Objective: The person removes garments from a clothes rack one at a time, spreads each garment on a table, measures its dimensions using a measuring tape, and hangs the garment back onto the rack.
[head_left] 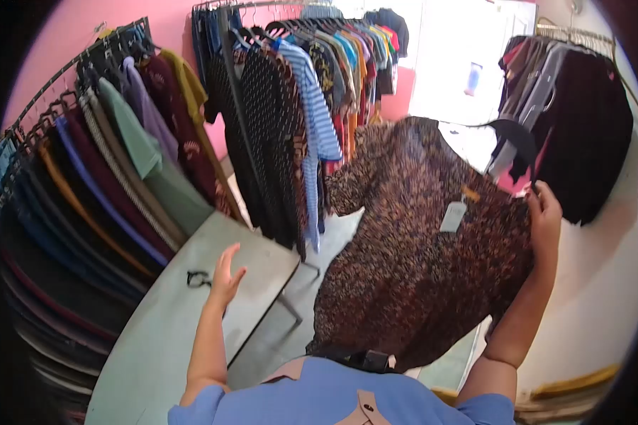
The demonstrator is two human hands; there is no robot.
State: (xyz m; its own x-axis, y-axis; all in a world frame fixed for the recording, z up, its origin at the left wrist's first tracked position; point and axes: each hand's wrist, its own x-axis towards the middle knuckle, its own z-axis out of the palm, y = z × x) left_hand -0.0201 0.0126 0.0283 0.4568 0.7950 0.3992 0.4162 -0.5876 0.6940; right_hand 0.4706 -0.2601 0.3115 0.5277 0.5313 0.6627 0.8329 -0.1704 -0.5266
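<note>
A dark brown speckled blouse (418, 262) with a white tag (454, 217) hangs spread out in front of me. My right hand (546, 209) is closed at its right shoulder, where the end of a black hanger (519, 138) meets the cloth. The hanger sticks out above the neckline, partly out of the garment. Over the pale table (170, 340), my left hand (227, 275) is empty, with the fingers apart. A small black object (198, 278), perhaps a clip, lies on the tabletop just left of that hand.
On the left, a curved rack (57, 67) carries many hanging garments. Behind the blouse stands a second rack with striped and patterned shirts (308, 120). Dark clothes (585, 127) hang at the right, and a bright doorway (450, 64) is at the back.
</note>
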